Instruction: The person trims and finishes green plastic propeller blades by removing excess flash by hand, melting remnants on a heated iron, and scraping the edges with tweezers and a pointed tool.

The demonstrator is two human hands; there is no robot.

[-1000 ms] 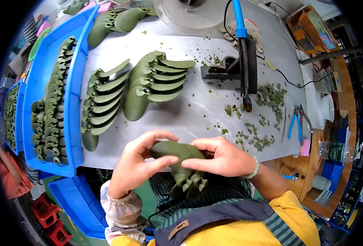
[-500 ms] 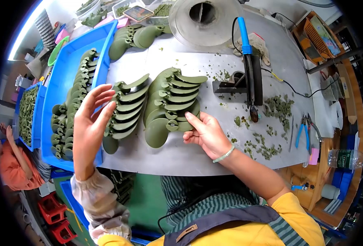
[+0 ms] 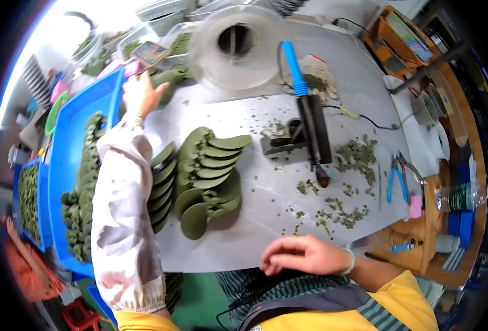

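My left hand (image 3: 143, 95) stretches to the back left, fingers and thumb apart, beside a pile of dark green propeller-like plastic parts (image 3: 169, 83); nothing shows in its grasp. Below my sleeve, a row of the same green blade parts (image 3: 162, 190) is partly hidden by my arm. Another overlapping row of green blade parts (image 3: 208, 171) lies mid-table. My right hand (image 3: 304, 256) hovers at the table's front edge, fingers loosely bent with thumb apart, holding nothing visible. More green parts (image 3: 81, 190) fill a blue tray (image 3: 70, 140) on the left.
A blue-handled hot tool (image 3: 304, 99) leans on a dark metal stand (image 3: 285, 144). Green scraps (image 3: 357, 154) are scattered around it. Blue pliers (image 3: 395, 182) lie to the right, a large round grey hood (image 3: 222, 66) at the back. Another person's arm (image 3: 20, 243) shows far left.
My left hand has left the near left row and reached to the back pile. My right hand has let go of the middle row and drawn back to the table edge. The view has shifted.
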